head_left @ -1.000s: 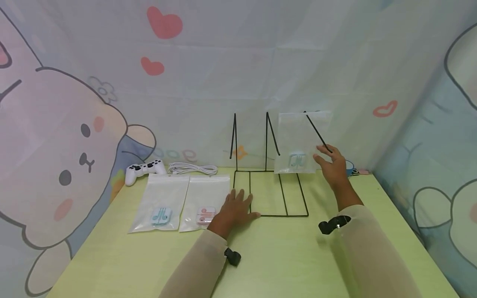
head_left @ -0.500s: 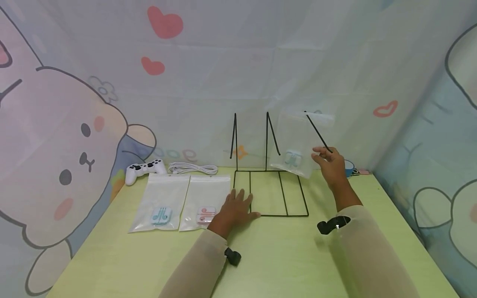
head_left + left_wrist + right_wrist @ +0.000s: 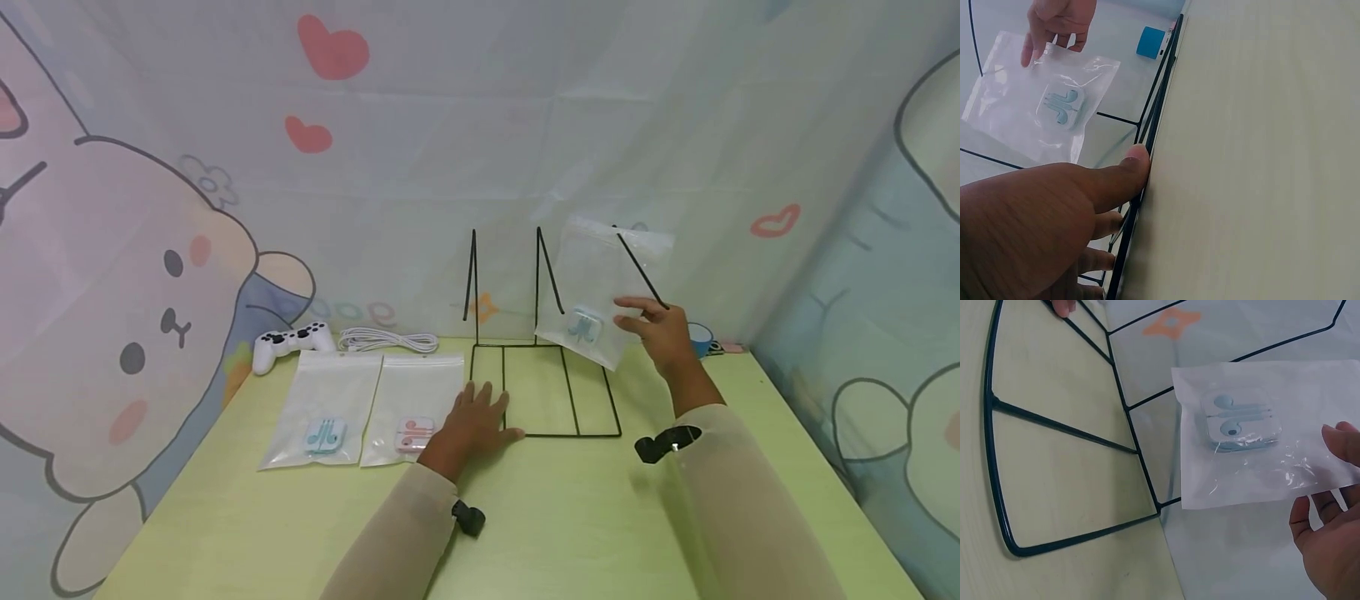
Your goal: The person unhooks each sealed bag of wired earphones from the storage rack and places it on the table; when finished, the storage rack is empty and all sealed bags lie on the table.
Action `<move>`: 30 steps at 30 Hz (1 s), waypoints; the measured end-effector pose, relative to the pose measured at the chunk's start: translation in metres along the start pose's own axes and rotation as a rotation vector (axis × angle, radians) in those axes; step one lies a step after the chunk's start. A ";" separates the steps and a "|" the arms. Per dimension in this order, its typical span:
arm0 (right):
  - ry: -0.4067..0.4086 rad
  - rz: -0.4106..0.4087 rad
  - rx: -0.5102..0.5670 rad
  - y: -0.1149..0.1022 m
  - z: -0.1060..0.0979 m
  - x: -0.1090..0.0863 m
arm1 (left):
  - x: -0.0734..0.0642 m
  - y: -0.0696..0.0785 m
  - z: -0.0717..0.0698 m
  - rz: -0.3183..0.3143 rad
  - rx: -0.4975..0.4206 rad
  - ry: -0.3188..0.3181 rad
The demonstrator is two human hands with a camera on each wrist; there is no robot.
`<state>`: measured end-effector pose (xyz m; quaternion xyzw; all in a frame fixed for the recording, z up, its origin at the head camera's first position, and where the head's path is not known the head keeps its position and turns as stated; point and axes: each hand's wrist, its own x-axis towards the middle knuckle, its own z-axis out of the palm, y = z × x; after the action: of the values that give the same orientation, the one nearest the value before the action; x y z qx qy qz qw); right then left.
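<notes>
- One translucent zip bag [image 3: 592, 271] hangs tilted at the rack's right-hand hook [image 3: 641, 270], its lower end swung left, clear of the worktop [image 3: 555, 517]; whether the hook passes through it is too small to tell.
- The right hand [image 3: 663, 335] straddles the bag's side edge, thumb in front and fingers behind, in a loose pinch; how firmly, I cannot tell.
- The left hand [image 3: 474, 425] lies with fingers spread on the wire rack [image 3: 570, 435], thumb against its front rail, nothing lifted.
- The film looks light, limp and slick, likely to crease and swing rather than hold its shape.
- The earphone case [image 3: 1241, 422] at the bottom seems rigid and is probably most of the weight, acting as a pendulum.
- The best hold is probably the flat top strip, near the seal; squeezing the case gains little.
</notes>
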<state>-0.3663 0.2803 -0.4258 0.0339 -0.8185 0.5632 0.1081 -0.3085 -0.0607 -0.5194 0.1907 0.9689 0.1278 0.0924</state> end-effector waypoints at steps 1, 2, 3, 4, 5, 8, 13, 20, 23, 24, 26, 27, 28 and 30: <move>0.000 0.003 0.002 -0.001 0.001 0.000 | 0.000 0.000 0.000 0.002 0.001 -0.002; 0.002 0.003 0.001 -0.001 0.001 0.001 | -0.001 0.001 -0.001 0.003 -0.002 -0.003; 0.005 0.006 0.006 -0.002 0.002 0.001 | -0.001 0.001 -0.001 0.003 -0.004 -0.003; 0.006 0.010 0.008 -0.002 0.003 0.002 | -0.001 0.001 -0.002 0.003 -0.008 -0.003; 0.004 0.016 0.009 -0.003 0.004 0.003 | -0.001 0.001 -0.002 0.002 -0.010 -0.003; -0.012 0.055 0.025 -0.005 0.008 0.003 | -0.001 0.001 -0.002 -0.002 -0.015 -0.004; -0.020 0.102 0.070 -0.008 0.012 0.003 | 0.000 0.001 -0.002 -0.005 -0.016 -0.006; 0.009 0.063 0.064 -0.003 0.008 0.003 | -0.001 0.001 -0.003 -0.006 -0.027 -0.010; 0.032 0.051 0.032 -0.002 0.004 0.002 | -0.002 0.001 -0.003 -0.003 -0.030 -0.011; 0.033 0.046 0.020 -0.002 0.003 0.001 | -0.002 0.001 -0.003 -0.001 -0.033 -0.009; 0.025 0.034 0.005 -0.002 0.000 -0.002 | -0.001 0.001 -0.003 0.002 -0.022 -0.006; 0.020 0.029 0.001 -0.002 -0.002 -0.003 | -0.001 0.000 -0.002 0.005 -0.014 -0.006; 0.014 0.021 -0.004 -0.003 -0.003 -0.004 | 0.000 0.000 -0.002 0.006 -0.007 -0.004; 0.006 0.007 -0.016 -0.004 -0.005 -0.008 | 0.002 -0.001 -0.001 0.009 0.006 -0.002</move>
<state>-0.3574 0.2833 -0.4220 0.0283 -0.8228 0.5571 0.1089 -0.3107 -0.0615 -0.5188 0.1958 0.9683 0.1250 0.0922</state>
